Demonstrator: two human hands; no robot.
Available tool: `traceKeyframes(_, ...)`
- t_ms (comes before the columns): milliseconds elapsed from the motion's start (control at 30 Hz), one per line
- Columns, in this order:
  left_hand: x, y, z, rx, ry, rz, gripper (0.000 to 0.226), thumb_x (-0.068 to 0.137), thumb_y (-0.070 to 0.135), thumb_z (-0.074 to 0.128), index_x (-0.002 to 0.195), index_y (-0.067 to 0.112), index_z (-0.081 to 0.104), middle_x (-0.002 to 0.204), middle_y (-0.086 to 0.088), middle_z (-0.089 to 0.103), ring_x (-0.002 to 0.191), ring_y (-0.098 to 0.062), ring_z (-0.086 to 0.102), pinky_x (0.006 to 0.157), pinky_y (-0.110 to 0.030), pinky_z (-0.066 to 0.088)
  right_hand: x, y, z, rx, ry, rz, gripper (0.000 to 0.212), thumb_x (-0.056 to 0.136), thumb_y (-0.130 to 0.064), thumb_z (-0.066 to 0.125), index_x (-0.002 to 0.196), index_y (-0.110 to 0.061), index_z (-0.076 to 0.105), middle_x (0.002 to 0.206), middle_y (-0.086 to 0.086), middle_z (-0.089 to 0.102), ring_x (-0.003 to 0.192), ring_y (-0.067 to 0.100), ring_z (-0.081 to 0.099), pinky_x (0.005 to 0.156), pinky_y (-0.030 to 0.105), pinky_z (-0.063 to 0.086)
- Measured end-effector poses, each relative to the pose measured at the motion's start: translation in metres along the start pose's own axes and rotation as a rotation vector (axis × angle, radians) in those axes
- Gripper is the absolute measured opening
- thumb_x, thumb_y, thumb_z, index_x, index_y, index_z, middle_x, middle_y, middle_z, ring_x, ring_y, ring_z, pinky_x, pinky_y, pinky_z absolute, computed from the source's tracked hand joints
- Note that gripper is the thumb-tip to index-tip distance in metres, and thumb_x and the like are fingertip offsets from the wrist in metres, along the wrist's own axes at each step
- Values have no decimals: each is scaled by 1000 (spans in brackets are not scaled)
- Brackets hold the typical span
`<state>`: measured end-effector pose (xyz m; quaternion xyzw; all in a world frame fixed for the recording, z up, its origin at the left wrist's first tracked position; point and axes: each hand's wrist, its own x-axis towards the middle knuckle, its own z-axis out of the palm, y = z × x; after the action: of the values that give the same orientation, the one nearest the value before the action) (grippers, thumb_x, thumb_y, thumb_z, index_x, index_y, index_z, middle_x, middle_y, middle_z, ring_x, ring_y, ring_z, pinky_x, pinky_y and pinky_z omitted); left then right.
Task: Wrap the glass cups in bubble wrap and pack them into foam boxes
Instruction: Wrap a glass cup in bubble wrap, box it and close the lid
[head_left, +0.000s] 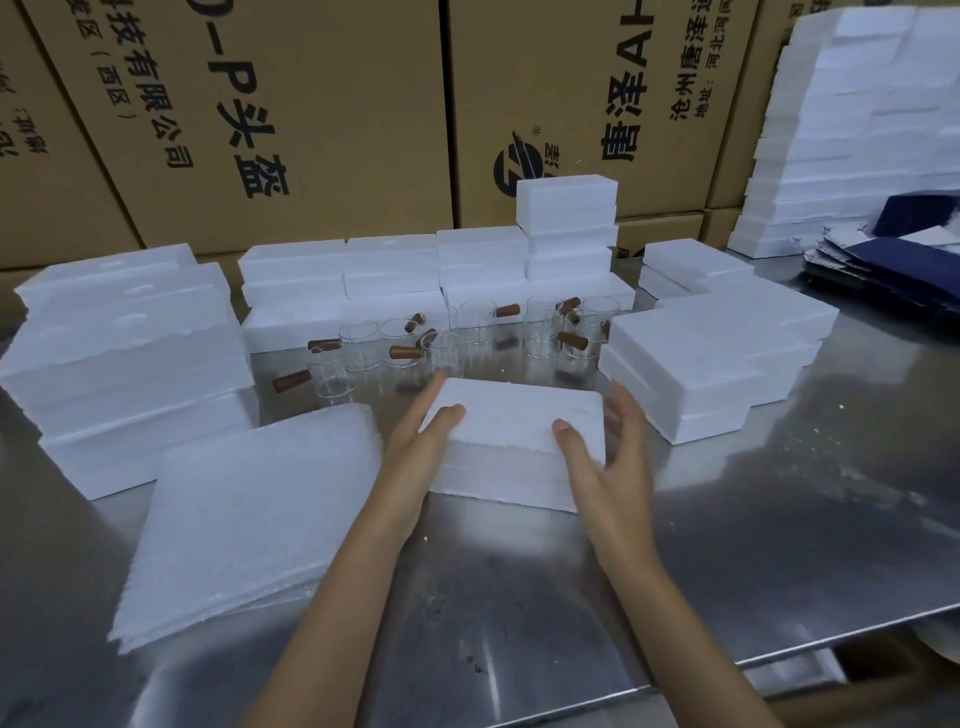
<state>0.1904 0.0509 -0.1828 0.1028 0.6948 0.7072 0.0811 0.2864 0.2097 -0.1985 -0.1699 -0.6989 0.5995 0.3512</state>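
Note:
A closed white foam box (511, 436) lies on the steel table (727, 545) in front of me. My left hand (421, 441) grips its left end, thumb on top. My right hand (605, 452) grips its right end, thumb on the lid and fingers round the side. Behind the box stand several clear glass cups (441, 353) with brown wooden handles. A stack of bubble wrap sheets (249, 514) lies to the left of my left arm.
Foam box stacks stand at the left (130, 353), along the back (569, 228) and at the right (711, 358). A tall foam pile (857, 130) rises at the far right beside dark blue flat cartons (893, 265). Brown cardboard cartons (311, 119) wall the back. The table edge runs at lower right.

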Motion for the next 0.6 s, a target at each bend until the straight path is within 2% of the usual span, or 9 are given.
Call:
traceKeyframes(67, 1, -1, 6, 38, 58, 22, 41, 94, 32, 61, 128, 54, 59, 126, 33, 50, 123, 4, 48, 106, -25, 38, -4, -2, -2, -114, -63, -68, 69, 76, -58, 68, 138, -38, 46, 146, -14, 43, 138, 7, 38, 116, 39, 34)
traceKeyframes(133, 8, 1, 10, 61, 83, 38, 37, 91, 33, 61, 122, 54, 63, 130, 26, 54, 121, 3, 51, 104, -25, 42, -6, 0, -11, -229, -154, -114, 80, 66, -69, 69, 137, -39, 44, 147, -17, 35, 139, 4, 34, 116, 34, 33)
traceKeyframes(233, 21, 9, 20, 72, 0, 4, 36, 81, 41, 63, 113, 56, 68, 134, 18, 58, 118, -1, 55, 101, -26, 45, -1, 7, -34, -402, -265, -188, 88, 66, -59, 79, 140, -44, 34, 145, -24, 30, 138, 1, 30, 110, 28, 33)
traceKeyframes(300, 33, 12, 31, 39, -82, -40, 36, 76, 40, 66, 110, 51, 71, 132, 11, 63, 116, -10, 60, 101, -31, 47, 7, 10, -49, -469, -239, -215, 86, 69, -50, 82, 139, -44, 34, 139, -24, 34, 135, 2, 33, 108, 29, 35)
traceKeyframes(367, 43, 11, 48, 23, -113, -63, 28, 78, 35, 71, 104, 46, 75, 127, 6, 67, 107, -14, 65, 90, -30, 50, 16, 12, -59, -520, -173, -218, 86, 67, -49, 84, 138, -42, 35, 134, -17, 37, 132, 8, 37, 105, 30, 37)
traceKeyframes(433, 52, 12, 70, 43, -54, -103, 19, 84, 34, 72, 103, 38, 72, 125, 3, 65, 98, -12, 63, 78, -25, 50, 22, 14, -62, -554, -102, -209, 87, 64, -50, 85, 135, -40, 36, 129, -12, 38, 126, 14, 39, 99, 29, 38)
traceKeyframes(500, 57, 17, 93, 167, 107, -119, 33, 82, 43, 71, 112, 34, 58, 130, 0, 58, 101, -12, 60, 78, -27, 51, 26, 16, -61, -580, -44, -196, 88, 63, -51, 84, 134, -39, 36, 127, -8, 38, 123, 16, 37, 97, 29, 36)
traceKeyframes(567, 59, 20, 115, 303, 244, -85, 65, 78, 48, 71, 133, 27, 44, 142, -6, 43, 117, -25, 55, 94, -38, 51, 30, 17, -61, -592, 14, -173, 88, 63, -51, 84, 134, -37, 35, 129, -3, 38, 123, 19, 36, 97, 34, 39)
traceKeyframes(600, 56, 22, 126, 282, 274, -84, 78, 78, 47, 72, 142, 24, 36, 145, -8, 37, 120, -28, 52, 97, -38, 49, 33, 18, -62, -597, 50, -156, 88, 64, -49, 85, 135, -36, 35, 130, 0, 37, 123, 22, 36, 99, 37, 40)
